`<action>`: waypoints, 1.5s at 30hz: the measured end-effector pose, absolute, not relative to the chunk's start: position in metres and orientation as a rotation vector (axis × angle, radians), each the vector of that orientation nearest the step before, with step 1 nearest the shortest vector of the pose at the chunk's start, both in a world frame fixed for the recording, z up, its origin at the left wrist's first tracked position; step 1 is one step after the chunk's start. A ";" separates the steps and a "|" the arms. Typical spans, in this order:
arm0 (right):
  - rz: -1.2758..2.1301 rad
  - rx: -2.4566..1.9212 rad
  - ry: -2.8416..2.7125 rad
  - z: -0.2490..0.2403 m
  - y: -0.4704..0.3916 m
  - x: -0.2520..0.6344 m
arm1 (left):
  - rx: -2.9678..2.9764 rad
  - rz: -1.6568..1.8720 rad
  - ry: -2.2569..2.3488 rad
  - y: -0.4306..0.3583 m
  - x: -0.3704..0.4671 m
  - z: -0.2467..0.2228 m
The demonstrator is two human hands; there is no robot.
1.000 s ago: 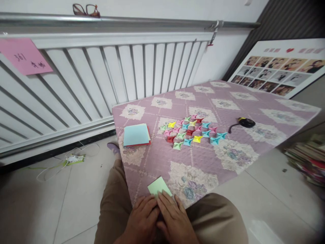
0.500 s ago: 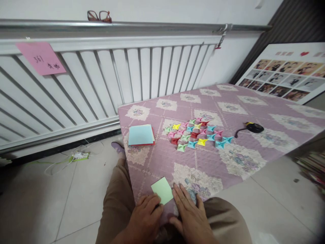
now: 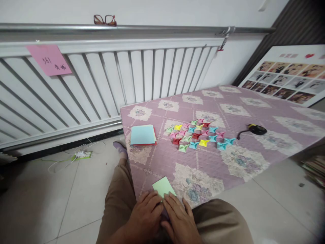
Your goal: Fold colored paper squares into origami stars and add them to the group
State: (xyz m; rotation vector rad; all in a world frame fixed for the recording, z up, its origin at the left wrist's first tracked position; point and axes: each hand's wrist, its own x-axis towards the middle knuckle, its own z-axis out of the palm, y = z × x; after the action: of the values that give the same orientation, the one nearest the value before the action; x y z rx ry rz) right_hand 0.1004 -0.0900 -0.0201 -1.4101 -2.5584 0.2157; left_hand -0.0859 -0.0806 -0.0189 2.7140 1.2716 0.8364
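As the head view has it, bottom centre of the frame, a pale green square of thin paper (image 3: 164,187) lies flat on the purple, floral-patterned tabletop (image 3: 149,169), near its front edge, one corner pointing away from the person. And look at the hands! The right hand (image 3: 180,215) has its fingers stretched out, laid over the near right part of the square; the left hand (image 3: 148,211) sits just beside it, fingers slightly bent at the near left edge. Whether those left fingers pinch anything, I cannot tell; the near corner is covered.

Next to no weight here, I'd judge: light, crisp, quick to take a crease and quick to slide on smooth cloth. Too hard a squeeze could crumple it, so flat pads on top suit it, or a light pinch at a far corner or open edge. The quilted-looking cloth may give a little under a pressed crease.

Left of centre, a stack of coloured paper squares (image 3: 142,135), light blue on top; mid-frame, small multicoloured folded paper shapes (image 3: 196,136), pointed and probably easily crushed.
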 end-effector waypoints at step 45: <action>0.416 -1.289 -2.591 0.005 -0.058 0.098 | 2.744 0.467 1.237 -0.078 -0.094 -0.008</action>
State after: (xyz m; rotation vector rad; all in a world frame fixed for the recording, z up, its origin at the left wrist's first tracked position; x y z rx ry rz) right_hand 0.0984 -0.0578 0.0049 -1.2888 -2.5911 0.4157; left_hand -0.0936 -0.0784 -0.0079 2.7442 1.2369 0.4669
